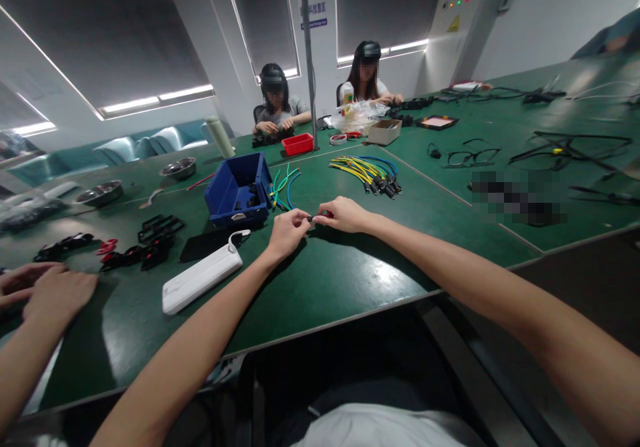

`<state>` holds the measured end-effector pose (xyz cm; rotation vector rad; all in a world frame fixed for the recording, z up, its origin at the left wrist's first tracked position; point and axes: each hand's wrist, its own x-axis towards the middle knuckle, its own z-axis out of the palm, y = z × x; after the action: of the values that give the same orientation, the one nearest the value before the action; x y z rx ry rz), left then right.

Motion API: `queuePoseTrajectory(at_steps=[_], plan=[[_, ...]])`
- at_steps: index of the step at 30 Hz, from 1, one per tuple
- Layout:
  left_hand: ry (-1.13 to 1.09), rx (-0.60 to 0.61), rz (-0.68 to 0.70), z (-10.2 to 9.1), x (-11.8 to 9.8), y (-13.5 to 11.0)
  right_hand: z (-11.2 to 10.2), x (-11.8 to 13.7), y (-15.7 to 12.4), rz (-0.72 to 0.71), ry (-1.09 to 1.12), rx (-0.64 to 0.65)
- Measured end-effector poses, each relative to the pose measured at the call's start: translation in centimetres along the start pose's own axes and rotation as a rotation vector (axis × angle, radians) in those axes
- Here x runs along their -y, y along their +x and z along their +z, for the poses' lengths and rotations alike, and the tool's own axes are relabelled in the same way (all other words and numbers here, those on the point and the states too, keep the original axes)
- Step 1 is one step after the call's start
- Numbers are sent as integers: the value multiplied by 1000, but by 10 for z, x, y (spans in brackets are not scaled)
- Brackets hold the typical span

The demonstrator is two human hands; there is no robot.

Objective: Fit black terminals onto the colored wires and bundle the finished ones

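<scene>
My left hand (289,233) is closed in a pinch above the green table, with a small black piece (311,218) at its fingertips. Facing it, my right hand (346,215) pinches the other end of this piece; its exact kind is too small to make out. Just behind my left hand lie loose green and blue wires (287,184). A bundle of yellow, green and blue wires with black ends (367,172) rests beyond my right hand. To the left stands a blue bin (216,200) with small black parts in it.
A white power bank (203,279) and a flat black object (203,245) lie left of my left arm. Another person's hand (57,291) is at the far left. Farther back are a red tray (298,145), a small box (384,133) and two seated people. Glasses (469,158) lie right.
</scene>
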<state>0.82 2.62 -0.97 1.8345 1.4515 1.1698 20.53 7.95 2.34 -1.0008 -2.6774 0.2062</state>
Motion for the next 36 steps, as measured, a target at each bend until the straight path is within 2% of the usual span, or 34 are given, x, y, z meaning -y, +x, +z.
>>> queuePoseTrajectory(at_steps=[7, 11, 17, 21, 36], plan=[[-95, -163, -96, -2, -4, 4, -6, -16, 0, 33, 92, -74], [-140, -167, -143, -4, -6, 5, -2, -25, 1, 31, 305, -190], [-197, -200, -166, -4, -1, 6, 15, -34, 9, 92, 687, -299], [-234, -212, -185, -4, 3, 7, 19, -37, 12, 105, 718, -356], [-212, -209, -157, -7, 0, 7, 16, -38, 11, 118, 743, -344]])
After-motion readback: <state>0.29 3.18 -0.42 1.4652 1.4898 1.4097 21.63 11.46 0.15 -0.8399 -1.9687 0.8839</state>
